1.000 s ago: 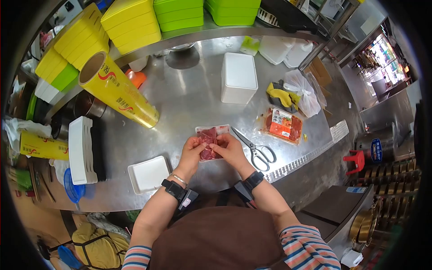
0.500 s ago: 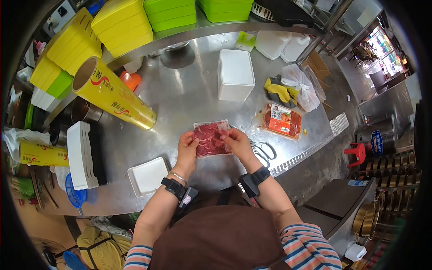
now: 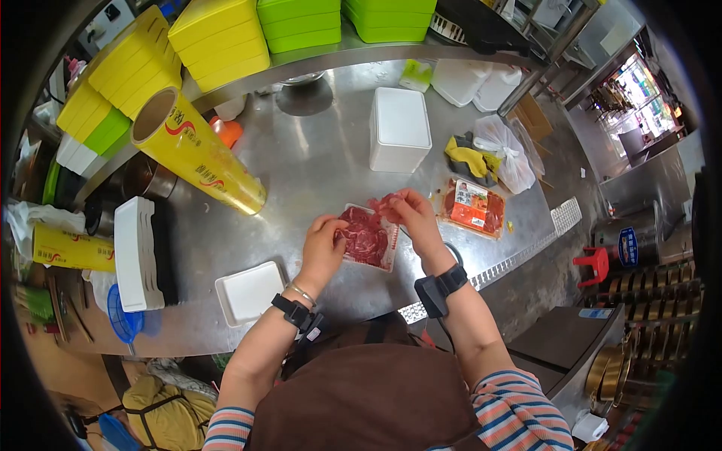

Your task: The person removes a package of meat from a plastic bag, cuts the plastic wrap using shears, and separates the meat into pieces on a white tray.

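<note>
A white foam tray holds slices of raw red meat on the steel table in front of me. My left hand is closed at the tray's left edge, fingers curled against the tray and meat; the exact grip is partly hidden. Above the tray's upper right corner, my right hand pinches a raised slice of meat. Black-handled scissors lie partly hidden behind my right hand.
An uncovered white tray lies to the left. Stacked white containers stand behind, and a labelled meat package lies right. A yellow film roll stands back left. A perforated strip runs along the right edge.
My right hand has moved right and up, lifting a meat slice off the tray. The tray has turned and shifted slightly right; my left hand has followed at its left edge.
</note>
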`<state>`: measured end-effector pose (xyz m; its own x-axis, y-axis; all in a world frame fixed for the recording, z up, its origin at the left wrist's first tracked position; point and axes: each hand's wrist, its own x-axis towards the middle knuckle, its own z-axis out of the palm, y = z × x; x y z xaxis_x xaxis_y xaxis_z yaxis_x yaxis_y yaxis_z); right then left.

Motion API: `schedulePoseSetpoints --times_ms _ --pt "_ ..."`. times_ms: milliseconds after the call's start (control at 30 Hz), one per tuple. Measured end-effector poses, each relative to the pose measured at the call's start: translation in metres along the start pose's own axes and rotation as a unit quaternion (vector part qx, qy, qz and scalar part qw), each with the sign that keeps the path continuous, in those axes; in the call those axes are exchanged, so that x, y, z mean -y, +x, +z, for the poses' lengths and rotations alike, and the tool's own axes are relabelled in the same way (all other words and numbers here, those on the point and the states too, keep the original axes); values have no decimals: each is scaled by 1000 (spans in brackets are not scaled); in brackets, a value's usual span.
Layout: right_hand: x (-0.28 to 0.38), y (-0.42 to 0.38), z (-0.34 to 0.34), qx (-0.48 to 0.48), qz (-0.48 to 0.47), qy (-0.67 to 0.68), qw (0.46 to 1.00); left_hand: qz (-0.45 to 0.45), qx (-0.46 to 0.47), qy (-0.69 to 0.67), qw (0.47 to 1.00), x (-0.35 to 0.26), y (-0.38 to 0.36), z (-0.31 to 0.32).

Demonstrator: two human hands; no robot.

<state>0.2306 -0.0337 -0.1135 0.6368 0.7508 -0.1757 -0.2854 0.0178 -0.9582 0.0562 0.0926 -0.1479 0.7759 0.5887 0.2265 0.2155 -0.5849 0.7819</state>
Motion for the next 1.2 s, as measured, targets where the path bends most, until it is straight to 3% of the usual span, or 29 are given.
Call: schedulePoseSetpoints --times_ms 33,167,200,233,267,333,367,500,567,600,667,767,800,867,933,1000,1200 --pt "3 2 2 -15 20 21 999 -16 45 -65 997 -2 3 -3" --pt "27 -1 8 28 48 96 994 -60 50 -131 988 -23 16 -5" --pt "32 -2 9 76 56 102 990 -129 67 -304 941 -31 22 -10" --pt "37 -4 12 124 63 109 984 -194 83 -466 860 -38 26 -16" --pt "43 -7 18 126 64 110 984 -194 81 -464 861 -43 27 -23" --pt "50 -12 31 128 87 90 984 -242 153 -551 784 -48 29 -36" --pt "47 -12 35 132 87 91 983 -194 170 -500 827 -43 24 -36" --pt "31 -18 44 132 90 103 982 -247 133 -452 847 -33 1 -57" --pt "20 -22 51 158 117 85 977 -258 98 -576 769 -37 -12 -75" --pt "13 -25 57 167 119 88 975 -261 89 -572 772 -36 -19 -79" --pt "2 -30 71 207 112 62 970 -287 35 -638 714 -30 -32 -87" --pt "-3 -35 94 264 113 31 957 -304 -3 -662 685 -11 -51 -102" --pt "-5 -38 102 290 115 7 950 -306 -14 -661 685 -1 -58 -105" --pt "-9 -42 119 311 134 -8 941 -301 -37 -607 735 17 -76 -109" --pt "-16 -42 134 335 110 -16 936 -292 -61 -627 719 19 -87 -128" --pt "-17 -41 150 341 114 -26 933 -331 -79 -579 740 13 -96 -154" --pt "-12 -40 192 347 112 -30 931 -287 -84 -561 771 16 -113 -200"
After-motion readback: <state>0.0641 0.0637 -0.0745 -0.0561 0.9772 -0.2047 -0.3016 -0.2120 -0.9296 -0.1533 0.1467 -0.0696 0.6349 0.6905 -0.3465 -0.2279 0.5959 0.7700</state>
